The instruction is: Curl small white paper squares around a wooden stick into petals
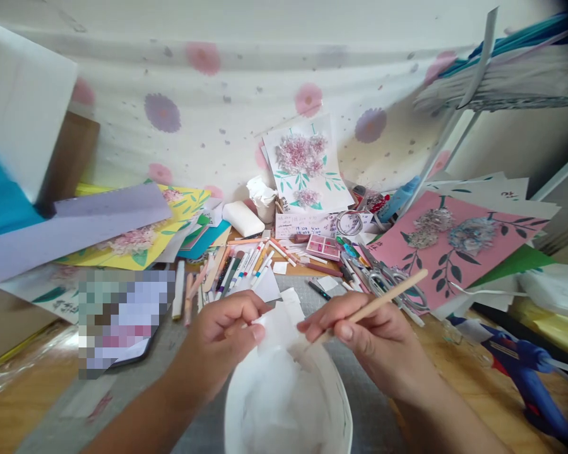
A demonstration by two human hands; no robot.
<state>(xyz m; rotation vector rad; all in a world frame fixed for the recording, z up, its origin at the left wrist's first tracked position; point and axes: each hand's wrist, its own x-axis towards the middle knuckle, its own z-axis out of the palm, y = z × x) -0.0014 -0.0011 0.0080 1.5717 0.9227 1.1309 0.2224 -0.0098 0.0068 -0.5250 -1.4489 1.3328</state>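
Left hand (222, 334) pinches paper scrap (280, 323) at 3 o'clock, right hand (376, 343) clamps wooden stick (388, 296), both above bowl (341, 403) holding tissue (277, 403).

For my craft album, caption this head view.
Left hand pinches white paper, right hand holds a wooden stick, above a white bowl.

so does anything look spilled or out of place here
Nothing spilled or broken. The pens lie scattered in a loose heap, and the paper sheets overlap askew at left. The left hand pinches white tissue, the right hand a wooden stick.
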